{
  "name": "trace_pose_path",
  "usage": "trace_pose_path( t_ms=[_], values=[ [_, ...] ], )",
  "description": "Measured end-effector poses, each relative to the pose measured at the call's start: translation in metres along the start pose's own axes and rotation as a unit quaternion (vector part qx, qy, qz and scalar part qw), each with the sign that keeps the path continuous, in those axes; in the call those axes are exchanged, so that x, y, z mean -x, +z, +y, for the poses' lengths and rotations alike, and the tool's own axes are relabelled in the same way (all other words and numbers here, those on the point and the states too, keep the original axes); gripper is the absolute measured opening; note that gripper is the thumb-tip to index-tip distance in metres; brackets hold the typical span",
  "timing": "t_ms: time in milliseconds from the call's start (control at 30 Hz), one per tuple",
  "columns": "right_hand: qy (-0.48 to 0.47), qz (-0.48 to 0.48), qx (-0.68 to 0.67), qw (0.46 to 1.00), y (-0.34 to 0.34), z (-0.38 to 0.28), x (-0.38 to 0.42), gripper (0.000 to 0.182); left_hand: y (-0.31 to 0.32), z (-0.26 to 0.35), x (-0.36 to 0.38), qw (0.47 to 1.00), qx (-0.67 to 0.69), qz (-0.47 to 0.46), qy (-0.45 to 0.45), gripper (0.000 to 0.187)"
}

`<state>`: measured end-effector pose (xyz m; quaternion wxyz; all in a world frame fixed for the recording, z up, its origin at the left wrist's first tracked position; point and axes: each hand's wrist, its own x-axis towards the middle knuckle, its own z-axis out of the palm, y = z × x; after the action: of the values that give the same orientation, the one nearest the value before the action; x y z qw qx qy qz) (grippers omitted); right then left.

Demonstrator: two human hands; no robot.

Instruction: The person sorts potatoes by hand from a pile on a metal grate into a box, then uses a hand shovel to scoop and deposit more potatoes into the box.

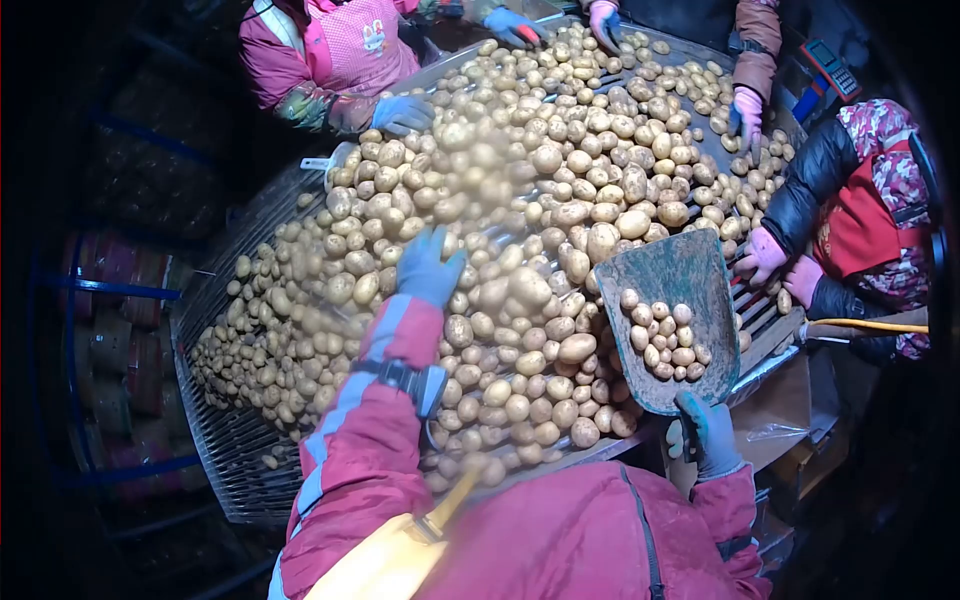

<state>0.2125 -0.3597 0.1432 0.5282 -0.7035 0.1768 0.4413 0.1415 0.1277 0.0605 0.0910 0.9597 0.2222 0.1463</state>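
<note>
My left hand [430, 268], in a blue-grey glove, rests on the heap of potatoes [600, 215] with its fingers apart and the fingertips partly hidden against them. Nothing shows in its grasp. At the lower right, my right hand [710, 438], gloved too, is closed around the handle end of a worn green scoop [690, 270]. Several small potatoes [668, 340] lie in the scoop's hollow, near the handle side. The scoop is held over the right part of the heap, its wide mouth facing away from me.
The potatoes lie on a slatted metal sorting table [235, 470]. Other people's gloved hands work round it: one at the upper left [402, 115], others at the top and right [762, 252]. Cardboard boxes [780, 410] stand below the right edge. A handheld device [832, 68] is at the upper right.
</note>
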Motion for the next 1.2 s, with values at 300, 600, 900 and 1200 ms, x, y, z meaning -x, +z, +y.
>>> trace_pose_path(
  t_ms=[300, 600, 900, 1200],
  values=[
    [-0.005, -0.019, 0.004, 1.000, 0.013, -0.011, -0.005, 0.037, 0.011, 0.039, 0.020, 0.986, -0.101, -0.127, -0.038, 0.076],
    [-0.032, -0.057, 0.023, 0.998, 0.027, -0.026, -0.007, 0.036, 0.035, 0.128, 0.070, 0.986, 0.124, -0.105, -0.045, 0.082],
    [-0.031, -0.056, 0.004, 0.998, 0.028, -0.029, -0.009, 0.032, 0.002, 0.103, 0.076, 0.932, 0.319, -0.167, -0.030, 0.036],
    [-0.044, -0.045, -0.007, 0.998, 0.025, -0.020, -0.015, 0.030, 0.059, 0.041, -0.022, 0.993, 0.082, -0.057, 0.061, 0.024]
  ],
)
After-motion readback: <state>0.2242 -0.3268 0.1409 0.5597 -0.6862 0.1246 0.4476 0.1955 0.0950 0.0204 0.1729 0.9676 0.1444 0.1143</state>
